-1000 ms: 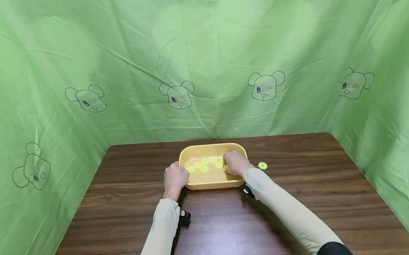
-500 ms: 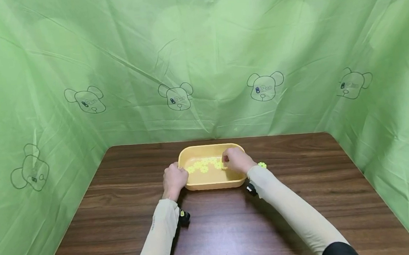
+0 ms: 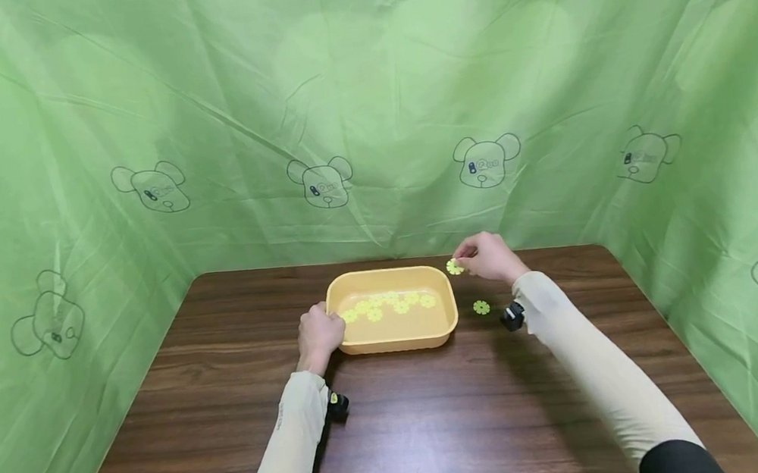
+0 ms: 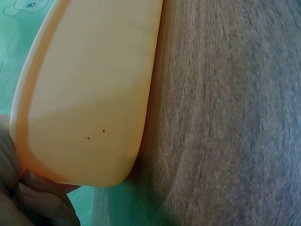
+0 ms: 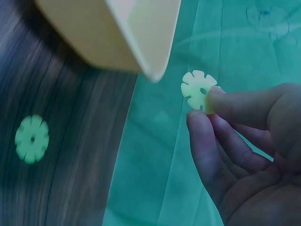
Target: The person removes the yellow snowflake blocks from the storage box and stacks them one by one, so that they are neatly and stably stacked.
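Observation:
My left hand (image 3: 320, 335) grips the left rim of a shallow yellow plastic bin (image 3: 399, 343). In the left wrist view, its fingers (image 4: 44, 200) curl at the bin's edge. Off the bin's far right corner, my right hand (image 3: 491, 258) holds up a yellow-green notched snowflake disc (image 3: 453, 267). The right wrist view has this disc (image 5: 195, 87) pinched between thumb and fingertip, with a small hole in its middle. A second snowflake disc (image 3: 482, 307) lies flat on the table, right of the bin. Several more discs (image 3: 392, 301) are spread over the bin's floor.
The bin stands near the far edge of a dark wood-grain table (image 3: 397, 425). A green cloth (image 3: 394, 113) with printed bear faces hangs behind the table and along both sides.
My right hand has come up out of the bin, moving right and away from me, with a snowflake disc pinched in it. The left hand keeps its grip on the rim.

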Demonstrator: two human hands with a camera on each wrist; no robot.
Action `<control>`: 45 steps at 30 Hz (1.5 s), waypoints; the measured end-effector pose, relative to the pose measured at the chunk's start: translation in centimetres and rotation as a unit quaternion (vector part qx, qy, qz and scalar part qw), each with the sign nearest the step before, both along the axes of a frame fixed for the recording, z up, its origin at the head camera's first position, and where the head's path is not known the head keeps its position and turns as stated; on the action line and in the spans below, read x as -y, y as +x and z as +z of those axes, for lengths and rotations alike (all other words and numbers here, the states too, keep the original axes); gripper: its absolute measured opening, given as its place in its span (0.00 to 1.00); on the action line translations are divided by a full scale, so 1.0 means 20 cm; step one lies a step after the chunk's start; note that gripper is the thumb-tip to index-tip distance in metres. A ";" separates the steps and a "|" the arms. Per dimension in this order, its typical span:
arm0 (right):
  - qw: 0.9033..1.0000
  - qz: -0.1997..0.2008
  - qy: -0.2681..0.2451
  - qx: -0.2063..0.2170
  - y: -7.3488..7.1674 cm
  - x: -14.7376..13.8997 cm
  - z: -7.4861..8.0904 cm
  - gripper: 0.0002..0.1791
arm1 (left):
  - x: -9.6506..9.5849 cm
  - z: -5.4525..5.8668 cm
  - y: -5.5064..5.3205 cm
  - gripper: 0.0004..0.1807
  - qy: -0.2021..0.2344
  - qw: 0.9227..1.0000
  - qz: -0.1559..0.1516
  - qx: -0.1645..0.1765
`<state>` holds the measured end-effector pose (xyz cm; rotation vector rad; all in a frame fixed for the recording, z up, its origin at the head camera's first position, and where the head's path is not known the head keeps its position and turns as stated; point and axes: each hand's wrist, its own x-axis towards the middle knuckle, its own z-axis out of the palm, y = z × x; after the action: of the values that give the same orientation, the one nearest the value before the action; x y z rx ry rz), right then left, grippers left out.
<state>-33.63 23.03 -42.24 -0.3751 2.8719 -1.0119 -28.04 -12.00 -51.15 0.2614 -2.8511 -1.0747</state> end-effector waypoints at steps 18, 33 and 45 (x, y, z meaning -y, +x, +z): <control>0.989 -0.038 -0.084 0.116 0.01 -0.27 -0.30 0.09 | 0.01 0.01 -0.02 0.14 0.003 1.000 -0.006 -0.004; 0.985 -0.038 -0.073 0.153 0.05 -0.27 -0.42 0.10 | 0.00 0.01 -0.02 0.14 -0.001 1.000 -0.001 -0.004; 0.990 -0.044 -0.034 0.129 0.05 -0.27 -0.45 0.09 | 0.01 -0.01 -0.03 0.13 -0.002 1.000 -0.001 -0.013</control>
<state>-32.56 28.33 -51.27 -0.1127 2.6474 -1.0849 -28.65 -12.15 -51.28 0.2429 -2.8317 -1.0639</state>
